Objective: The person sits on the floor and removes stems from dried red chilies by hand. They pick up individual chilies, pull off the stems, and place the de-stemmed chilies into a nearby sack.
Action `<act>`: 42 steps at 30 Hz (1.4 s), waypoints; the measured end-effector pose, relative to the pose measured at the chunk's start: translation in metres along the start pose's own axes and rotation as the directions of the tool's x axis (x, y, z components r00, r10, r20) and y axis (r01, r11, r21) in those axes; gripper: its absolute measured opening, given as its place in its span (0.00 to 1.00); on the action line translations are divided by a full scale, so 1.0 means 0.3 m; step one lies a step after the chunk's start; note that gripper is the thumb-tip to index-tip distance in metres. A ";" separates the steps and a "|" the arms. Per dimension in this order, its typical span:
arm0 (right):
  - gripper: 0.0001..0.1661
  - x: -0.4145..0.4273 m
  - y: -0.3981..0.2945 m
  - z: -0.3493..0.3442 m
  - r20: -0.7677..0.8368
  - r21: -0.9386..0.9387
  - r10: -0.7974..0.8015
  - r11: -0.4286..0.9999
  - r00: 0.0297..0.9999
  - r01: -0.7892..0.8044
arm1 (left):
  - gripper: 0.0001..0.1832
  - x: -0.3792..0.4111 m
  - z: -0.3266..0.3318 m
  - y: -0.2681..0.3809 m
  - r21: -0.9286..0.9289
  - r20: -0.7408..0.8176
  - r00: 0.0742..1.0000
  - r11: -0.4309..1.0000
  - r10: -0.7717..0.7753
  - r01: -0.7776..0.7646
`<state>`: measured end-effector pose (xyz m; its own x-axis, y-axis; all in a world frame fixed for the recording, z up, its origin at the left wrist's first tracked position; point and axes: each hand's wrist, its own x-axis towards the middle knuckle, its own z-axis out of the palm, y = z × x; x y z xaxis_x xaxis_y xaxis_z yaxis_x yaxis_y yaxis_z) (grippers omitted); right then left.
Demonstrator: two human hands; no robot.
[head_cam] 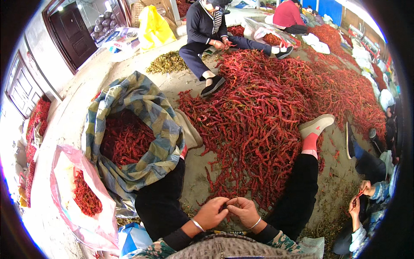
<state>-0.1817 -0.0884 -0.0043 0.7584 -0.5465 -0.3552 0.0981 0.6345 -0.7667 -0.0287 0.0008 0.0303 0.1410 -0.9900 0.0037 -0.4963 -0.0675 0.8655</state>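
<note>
My left hand (210, 214) and my right hand (244, 212) meet at the fingertips, low in the view, over the near edge of a large heap of red chili peppers (255, 119). Each wrist wears a metal bangle. The fingers are curled and close together; whether a pepper or stem lies between them cannot be told. The heap spreads between my outstretched legs. Beside my left leg stands a blue-and-yellow checked sack (129, 181) with its rim rolled down, holding red peppers. Nearer on that side is a pink-and-white plastic bag (61, 184) with more peppers inside.
A seated person (197, 29) handles peppers beyond the heap. At the right edge, another person's hands (355, 202) hold a pepper. A person in red (288, 14) sits farther back. Stems (168, 62) lie piled near a yellow bag (153, 29). More peppers and sacks line the right side.
</note>
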 end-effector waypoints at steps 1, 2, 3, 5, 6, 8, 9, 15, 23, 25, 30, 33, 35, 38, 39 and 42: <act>0.08 -0.004 -0.001 -0.007 -0.021 -0.022 -0.016 1.000 1.000 0.016 | 0.20 0.008 0.023 -0.006 -0.038 0.065 0.997 0.998 0.050 -0.048; 0.07 -0.011 0.000 -0.023 -0.050 -0.039 -0.034 0.999 0.998 0.032 | 0.20 0.018 0.026 0.001 -0.081 0.155 0.988 0.997 0.007 0.005; 0.06 -0.015 0.001 -0.033 -0.076 -0.056 -0.052 0.997 0.996 0.047 | 0.20 0.038 0.016 0.014 -0.117 0.244 0.969 0.991 -0.033 0.063; 0.05 -0.011 0.002 -0.029 -0.093 -0.068 -0.104 0.993 0.990 0.098 | 0.20 0.064 0.005 0.016 -0.092 0.375 0.923 0.987 -0.086 0.130; 0.06 -0.003 0.001 -0.028 -0.096 -0.107 -0.149 0.985 0.984 0.139 | 0.20 0.084 0.000 0.007 -0.037 0.411 0.907 0.992 -0.096 0.122; 0.05 0.010 -0.003 -0.028 -0.138 -0.101 -0.215 0.974 0.967 0.202 | 0.19 0.135 -0.006 0.012 0.018 0.430 0.898 0.995 -0.092 0.093; 0.04 0.023 -0.003 -0.025 -0.175 -0.058 -0.220 0.975 0.960 0.213 | 0.17 0.162 -0.003 -0.022 0.060 0.451 0.890 0.997 -0.065 0.043; 0.08 0.003 -0.127 -0.114 -0.327 -0.115 -0.284 0.959 0.901 0.260 | 0.10 0.332 0.047 0.035 0.002 0.413 0.900 0.988 0.138 -0.152; 0.15 0.020 -0.055 -0.059 -0.092 -0.261 -0.054 0.965 0.994 0.028 | 0.11 0.031 0.106 -0.136 -0.739 0.383 0.902 0.521 -0.198 0.428; 0.17 0.064 -0.028 -0.011 -0.047 -0.281 0.064 0.957 0.997 -0.074 | 0.11 -0.032 0.076 -0.188 -0.727 0.394 0.885 0.506 -0.247 0.465; 0.15 0.118 0.049 0.042 -0.053 -0.069 0.242 0.967 0.969 -0.246 | 0.12 -0.117 0.057 -0.243 -0.879 0.391 0.853 0.135 -0.347 0.458; 0.14 0.122 0.067 0.055 -0.040 0.073 0.281 0.958 0.959 -0.278 | 0.12 -0.138 0.044 -0.221 -0.925 0.318 0.870 0.079 -0.377 0.372; 0.13 0.104 0.075 0.056 -0.029 0.037 0.276 0.961 0.961 -0.275 | 0.12 -0.154 0.050 -0.226 -0.922 0.328 0.857 0.066 -0.398 0.383; 0.12 0.092 0.072 0.077 -0.016 -0.119 0.227 0.966 0.974 -0.228 | 0.11 -0.163 0.051 -0.242 -0.916 0.318 0.863 0.106 -0.392 0.386; 0.12 0.091 0.079 0.076 -0.016 -0.211 0.193 0.959 0.981 -0.192 | 0.11 -0.166 0.054 -0.253 -0.912 0.337 0.865 0.101 -0.372 0.398; 0.13 0.102 0.081 0.083 -0.016 -0.361 0.123 0.925 0.992 -0.121 | 0.11 -0.150 0.048 -0.256 -0.911 0.358 0.875 0.082 -0.326 0.404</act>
<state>-0.1400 -0.0761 -0.0205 0.7544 -0.4726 -0.4555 -0.2334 0.4554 -0.8591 -0.0093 0.0488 -0.0436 -0.0219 -0.8885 -0.4583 0.7967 -0.2924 0.5289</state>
